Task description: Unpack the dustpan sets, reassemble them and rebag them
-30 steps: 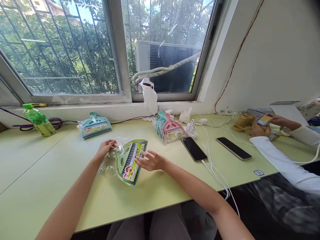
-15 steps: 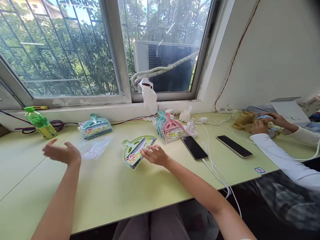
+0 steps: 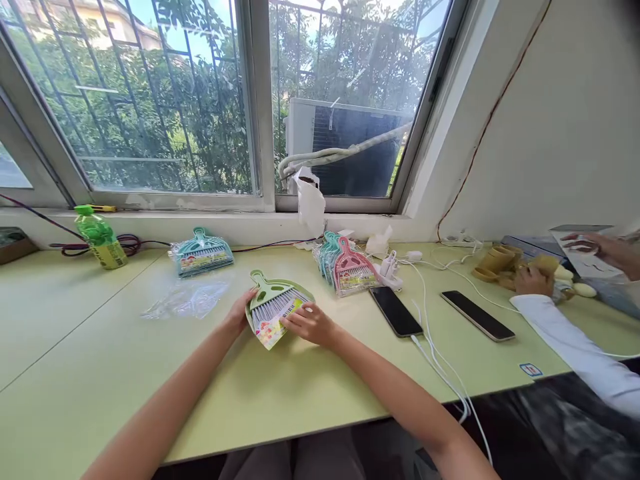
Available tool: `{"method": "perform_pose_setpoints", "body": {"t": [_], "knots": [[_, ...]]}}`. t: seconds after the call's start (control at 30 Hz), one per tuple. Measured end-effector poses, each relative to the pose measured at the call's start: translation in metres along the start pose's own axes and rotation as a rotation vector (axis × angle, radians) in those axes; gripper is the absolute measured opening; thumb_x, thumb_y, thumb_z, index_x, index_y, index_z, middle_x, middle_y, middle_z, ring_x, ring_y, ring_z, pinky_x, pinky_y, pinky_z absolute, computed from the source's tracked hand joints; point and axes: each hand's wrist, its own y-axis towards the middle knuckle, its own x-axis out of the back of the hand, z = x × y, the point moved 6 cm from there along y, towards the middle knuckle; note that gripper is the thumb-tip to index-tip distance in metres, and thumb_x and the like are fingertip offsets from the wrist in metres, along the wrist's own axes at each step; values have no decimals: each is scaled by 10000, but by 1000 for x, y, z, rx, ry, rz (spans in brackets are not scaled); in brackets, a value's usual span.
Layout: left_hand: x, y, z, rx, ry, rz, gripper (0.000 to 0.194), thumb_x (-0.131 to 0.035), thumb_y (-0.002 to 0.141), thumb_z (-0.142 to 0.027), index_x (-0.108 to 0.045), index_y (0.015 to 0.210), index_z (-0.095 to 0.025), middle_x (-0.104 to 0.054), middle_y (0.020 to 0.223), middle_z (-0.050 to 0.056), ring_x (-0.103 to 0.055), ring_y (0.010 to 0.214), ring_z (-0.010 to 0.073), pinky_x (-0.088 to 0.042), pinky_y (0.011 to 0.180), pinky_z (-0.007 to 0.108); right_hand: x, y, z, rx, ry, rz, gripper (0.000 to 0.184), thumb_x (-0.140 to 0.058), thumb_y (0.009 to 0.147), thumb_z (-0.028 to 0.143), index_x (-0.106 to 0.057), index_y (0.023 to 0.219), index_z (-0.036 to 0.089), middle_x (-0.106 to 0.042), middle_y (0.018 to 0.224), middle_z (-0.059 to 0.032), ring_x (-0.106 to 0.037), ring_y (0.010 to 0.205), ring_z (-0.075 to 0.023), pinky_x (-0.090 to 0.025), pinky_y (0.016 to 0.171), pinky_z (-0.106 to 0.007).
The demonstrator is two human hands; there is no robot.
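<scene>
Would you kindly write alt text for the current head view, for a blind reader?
A person's left hand and right hand hold a green dustpan with brush and label over a pale green table. Around them are a clear plastic bag, wrapped dustpan sets and two phones.

One desk dustpan (image 3: 268, 291), pale green plastic, fan-shaped, with a looped end and cut-out openings. One matching brush (image 3: 273, 309), its dense row of pale grey bristles laid against the pan. One printed card (image 3: 271, 331), white and yellow-green with red and pink artwork and lettering, lying across the lower part of the bristles. Set nested together, tilted above the tabletop (image 3: 280, 400), loop pointing toward the window, card toward the near edge. Left side held in the left hand (image 3: 241, 311); card's right end in the right hand (image 3: 312, 325).
</scene>
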Motion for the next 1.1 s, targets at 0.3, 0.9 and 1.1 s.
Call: {"method": "perform_pose_setpoints", "body": {"t": [0.3,0.9,1.1], "knots": [[55,-5,-58,-417,351,-474,410,-494,891,-462,-435,1234,-243,-615,1062,58,-569,1051,196,-424,923,319,-32,-6,-22,-479,354,434,279,-483,932,199,-665,1121,291,-663,1186,-45,-611,1039,-181,-350,997,-408],[42,-18,-63,-596,523,-505,360,-483,886,-476,-497,1157,-240,-550,831,14,-522,823,181,-382,784,301,-24,-16,-43,-572,664,491,147,-661,836,399,-738,902,293,-712,1087,-8,-635,1032,-200,-238,1097,-493],[34,-30,-70,-617,591,-538,425,-440,917,-455,-407,1283,-242,-467,693,-27,-475,675,159,-366,688,283,-35,-30,-42,-533,542,564,459,-552,905,419,-504,1348,309,-438,1473,-47,-495,1254,-264,-392,1015,-420]]}}
